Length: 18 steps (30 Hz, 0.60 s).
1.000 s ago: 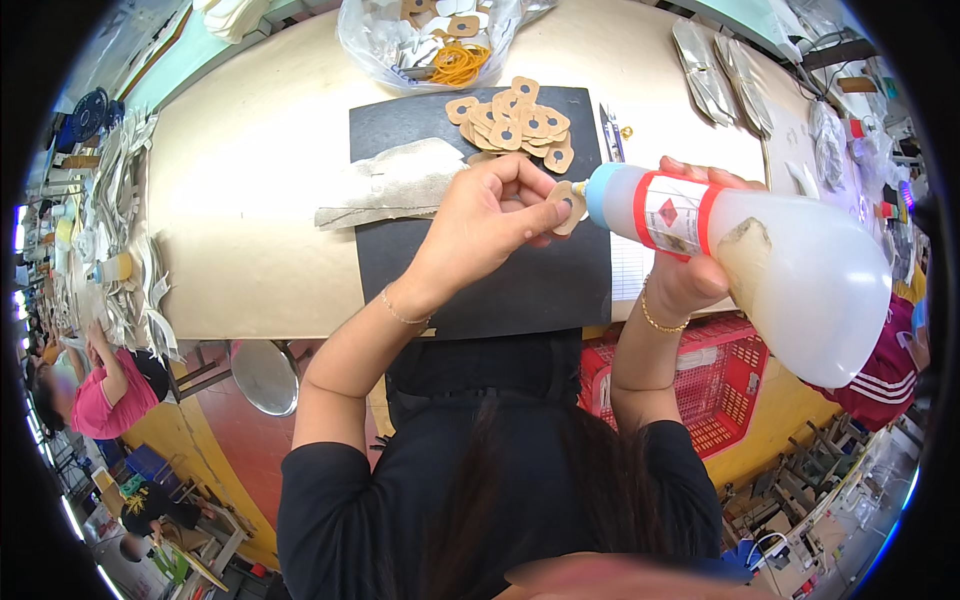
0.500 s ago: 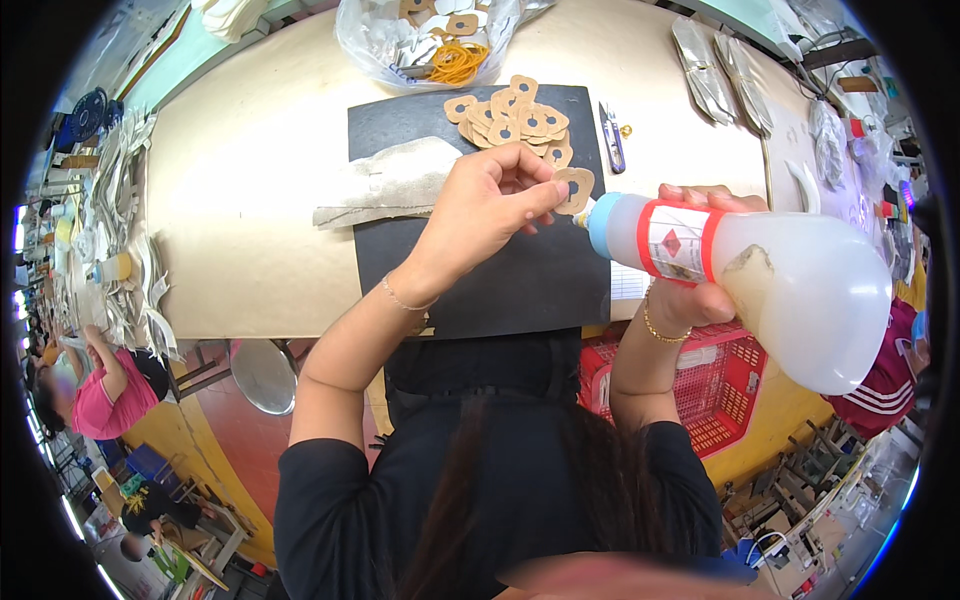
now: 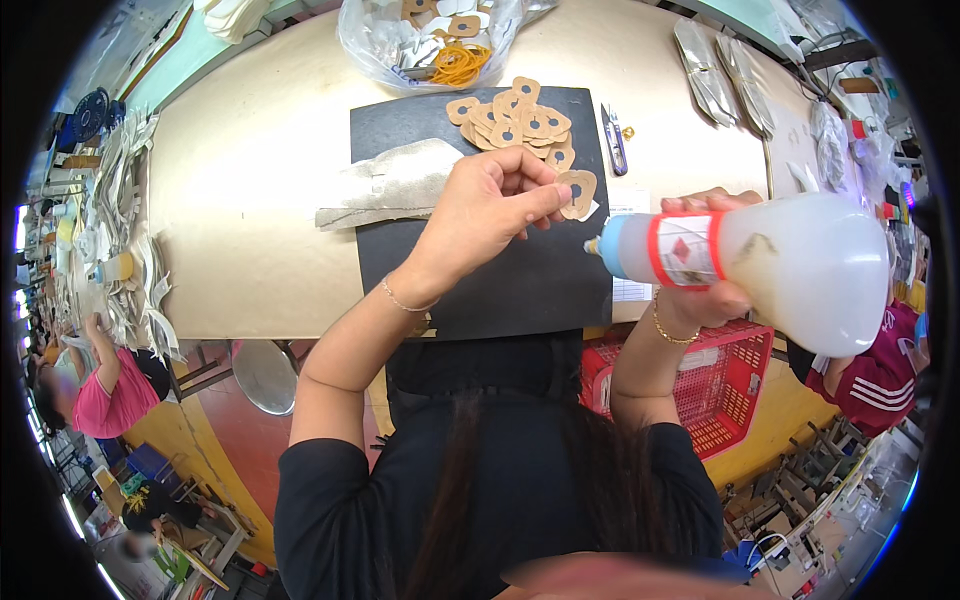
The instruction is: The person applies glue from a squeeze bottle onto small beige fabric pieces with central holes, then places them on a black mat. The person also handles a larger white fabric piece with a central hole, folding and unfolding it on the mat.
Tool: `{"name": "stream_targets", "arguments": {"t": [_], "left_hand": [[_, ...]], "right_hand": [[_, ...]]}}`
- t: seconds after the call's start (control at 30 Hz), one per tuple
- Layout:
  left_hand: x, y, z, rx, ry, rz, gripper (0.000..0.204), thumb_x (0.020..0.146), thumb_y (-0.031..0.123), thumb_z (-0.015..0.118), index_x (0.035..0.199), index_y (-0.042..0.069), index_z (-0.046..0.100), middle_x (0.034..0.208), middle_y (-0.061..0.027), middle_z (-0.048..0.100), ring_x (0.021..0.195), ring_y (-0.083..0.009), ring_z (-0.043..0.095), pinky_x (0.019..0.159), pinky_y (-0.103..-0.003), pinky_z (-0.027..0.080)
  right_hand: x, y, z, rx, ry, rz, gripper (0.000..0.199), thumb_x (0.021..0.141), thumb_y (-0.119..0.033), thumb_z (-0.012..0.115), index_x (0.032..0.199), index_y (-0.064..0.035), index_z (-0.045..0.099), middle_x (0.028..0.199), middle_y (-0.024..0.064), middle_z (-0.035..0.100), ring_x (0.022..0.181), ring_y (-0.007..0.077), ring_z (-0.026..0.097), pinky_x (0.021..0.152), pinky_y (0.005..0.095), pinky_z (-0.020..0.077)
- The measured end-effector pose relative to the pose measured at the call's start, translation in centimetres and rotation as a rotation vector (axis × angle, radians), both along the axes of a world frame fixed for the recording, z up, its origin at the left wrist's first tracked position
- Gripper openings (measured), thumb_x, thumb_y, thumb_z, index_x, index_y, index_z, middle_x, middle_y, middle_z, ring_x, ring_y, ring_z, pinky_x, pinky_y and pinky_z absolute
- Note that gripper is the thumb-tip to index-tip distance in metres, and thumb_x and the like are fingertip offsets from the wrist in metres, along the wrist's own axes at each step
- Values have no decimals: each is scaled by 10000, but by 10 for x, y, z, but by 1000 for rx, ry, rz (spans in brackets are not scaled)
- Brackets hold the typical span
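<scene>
Pinched in my left hand (image 3: 505,200) is a small tan cut-out piece (image 3: 578,193) with a hole in its middle, held over the right edge of a black mat (image 3: 480,290). My right hand (image 3: 708,290) is wrapped round a large translucent squeeze bottle (image 3: 810,265) with a blue cap and a red-edged label. The bottle lies nearly level, its nozzle pointing left, just apart from the piece. Beyond my left hand rests a pile of similar tan pieces (image 3: 510,125). A greyish-beige material panel (image 3: 390,180) lies left of that hand, partly covered by it.
At the far edge of the mat stands a clear plastic bag (image 3: 360,50) with scraps and yellow rubber bands (image 3: 460,65). Thread snips (image 3: 614,140) lie right of the pile. Bundled silvery pieces (image 3: 705,75) are farther right. A red crate (image 3: 720,400) is below the table.
The bottle's nozzle has drawn away from the tan piece, to the right and slightly nearer me, and the bottle has levelled. My left hand keeps its pinch almost in place.
</scene>
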State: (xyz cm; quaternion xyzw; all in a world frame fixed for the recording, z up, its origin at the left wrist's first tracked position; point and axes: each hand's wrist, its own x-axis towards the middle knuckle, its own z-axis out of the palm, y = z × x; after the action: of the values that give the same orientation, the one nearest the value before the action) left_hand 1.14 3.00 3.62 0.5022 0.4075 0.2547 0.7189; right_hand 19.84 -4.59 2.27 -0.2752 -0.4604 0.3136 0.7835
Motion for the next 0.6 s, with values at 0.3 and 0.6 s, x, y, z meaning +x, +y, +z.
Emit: {"name": "stream_targets", "arguments": {"t": [0.3,0.6], "left_hand": [[-9,41,-33,192,240,130,229,818,191,688,928,-5,646,699,-24,638,544,-44,530,452,-175,401],[-44,42,-37,730,599,443,722,746,279,749,1337,36,412,965,-87,502,742,-156,512,655,-304,443]], "right_hand": [[27,-3,6,-97,21,-78,852,667,-632,702,1104,54,445,947,163,595,794,257,663,745,386,579],[41,2,23,-263,-254,-375,748,764,-535,665,1130,88,473,959,189,612,835,242,647,721,372,570]]}}
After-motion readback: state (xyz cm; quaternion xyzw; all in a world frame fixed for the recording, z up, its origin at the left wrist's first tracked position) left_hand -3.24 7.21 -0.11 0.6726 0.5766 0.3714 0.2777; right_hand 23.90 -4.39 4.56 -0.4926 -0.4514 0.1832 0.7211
